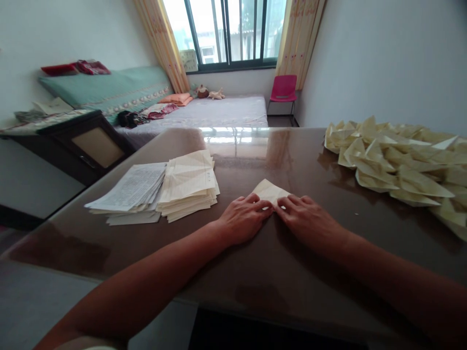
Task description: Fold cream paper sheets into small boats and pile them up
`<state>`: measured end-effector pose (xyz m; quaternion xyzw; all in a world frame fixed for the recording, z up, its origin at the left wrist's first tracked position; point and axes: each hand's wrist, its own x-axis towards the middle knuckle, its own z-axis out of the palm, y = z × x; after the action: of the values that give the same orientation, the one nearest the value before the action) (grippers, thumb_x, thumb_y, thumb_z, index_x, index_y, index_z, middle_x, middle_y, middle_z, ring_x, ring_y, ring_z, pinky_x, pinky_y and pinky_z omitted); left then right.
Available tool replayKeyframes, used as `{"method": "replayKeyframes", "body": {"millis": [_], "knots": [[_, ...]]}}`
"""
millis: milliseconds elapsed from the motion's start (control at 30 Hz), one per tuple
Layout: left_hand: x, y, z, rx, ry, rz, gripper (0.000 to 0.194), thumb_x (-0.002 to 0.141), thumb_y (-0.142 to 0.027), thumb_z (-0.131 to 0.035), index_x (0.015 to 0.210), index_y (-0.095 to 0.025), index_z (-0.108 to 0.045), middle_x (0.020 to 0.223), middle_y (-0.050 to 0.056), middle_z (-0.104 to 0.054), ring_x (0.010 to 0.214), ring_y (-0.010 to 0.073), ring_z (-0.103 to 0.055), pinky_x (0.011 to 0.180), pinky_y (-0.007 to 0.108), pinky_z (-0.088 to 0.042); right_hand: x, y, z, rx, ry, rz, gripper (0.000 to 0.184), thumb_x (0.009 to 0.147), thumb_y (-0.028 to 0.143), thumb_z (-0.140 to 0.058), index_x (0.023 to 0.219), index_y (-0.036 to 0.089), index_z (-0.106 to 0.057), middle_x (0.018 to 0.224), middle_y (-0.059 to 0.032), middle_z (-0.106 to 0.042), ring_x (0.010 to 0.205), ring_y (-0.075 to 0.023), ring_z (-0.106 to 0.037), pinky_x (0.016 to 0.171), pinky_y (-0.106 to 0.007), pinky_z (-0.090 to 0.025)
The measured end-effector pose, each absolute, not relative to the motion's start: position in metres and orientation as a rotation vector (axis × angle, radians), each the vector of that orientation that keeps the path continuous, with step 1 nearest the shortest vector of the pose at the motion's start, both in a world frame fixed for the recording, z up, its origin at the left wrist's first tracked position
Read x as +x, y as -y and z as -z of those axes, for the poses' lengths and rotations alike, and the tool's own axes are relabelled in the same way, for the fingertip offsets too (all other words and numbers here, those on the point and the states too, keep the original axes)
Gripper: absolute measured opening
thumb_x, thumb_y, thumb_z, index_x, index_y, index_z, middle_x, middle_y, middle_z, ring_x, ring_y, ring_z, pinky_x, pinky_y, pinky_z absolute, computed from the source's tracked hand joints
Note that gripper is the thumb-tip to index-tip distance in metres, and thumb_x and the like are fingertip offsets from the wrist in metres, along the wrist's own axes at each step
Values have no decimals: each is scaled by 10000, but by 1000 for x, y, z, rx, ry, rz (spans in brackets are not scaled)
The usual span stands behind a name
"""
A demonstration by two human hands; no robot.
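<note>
A small piece of cream paper (270, 190), folded to a point at its far end, lies on the brown table between my two hands. My left hand (246, 214) presses its left side, with the fingers bent and closed on the paper's near edge. From the right, my right hand (304, 214) grips the other side, its thumb and fingertips almost meeting those of the left. The near part of the paper is hidden under the fingers. To the left rests a stack of creased cream sheets (188, 177), beside a stack of printed white sheets (129, 187).
Many folded cream paper shapes (394, 155) are heaped along the table's right side. The glossy tabletop (237, 272) reflects the window. Beyond it stand a bed (233, 109), a pink chair (283, 88) and, at left, a dark cabinet (91, 146).
</note>
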<state>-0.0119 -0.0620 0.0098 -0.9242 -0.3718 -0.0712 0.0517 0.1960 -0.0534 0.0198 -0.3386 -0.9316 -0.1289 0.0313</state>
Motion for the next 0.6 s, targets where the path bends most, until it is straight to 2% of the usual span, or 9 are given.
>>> {"method": "replayKeyframes", "body": {"millis": [133, 400, 600], "knots": [[-12, 61, -11, -2805, 1136, 184, 368, 909, -231, -432, 1264, -262, -522, 1277, -11, -570, 1071, 201, -484, 873, 335, -453, 193, 69, -22, -1187, 2932, 512, 322, 878, 96, -432, 1138, 111, -621, 1074, -171, -621, 968, -276, -548, 729, -383, -375], [-11, 60, -14, -2805, 1132, 157, 393, 890, -203, -444, 1269, -271, -522, 1296, -9, -559, 1071, 205, -491, 846, 330, -467, 199, 68, -37, -1575, 2913, 475, 280, 859, 61, -420, 896, 125, -690, 958, -166, -640, 904, -280, -552, 670, -383, -374], [-18, 52, -9, -2839, 1112, 256, 340, 945, -258, -395, 1250, -271, -545, 1228, 2, -601, 1062, 192, -513, 909, 335, -465, 192, 61, -33, -1395, 2826, 429, 307, 900, 106, -420, 1147, 121, -602, 1091, -161, -623, 942, -257, -559, 693, -344, -409]]}}
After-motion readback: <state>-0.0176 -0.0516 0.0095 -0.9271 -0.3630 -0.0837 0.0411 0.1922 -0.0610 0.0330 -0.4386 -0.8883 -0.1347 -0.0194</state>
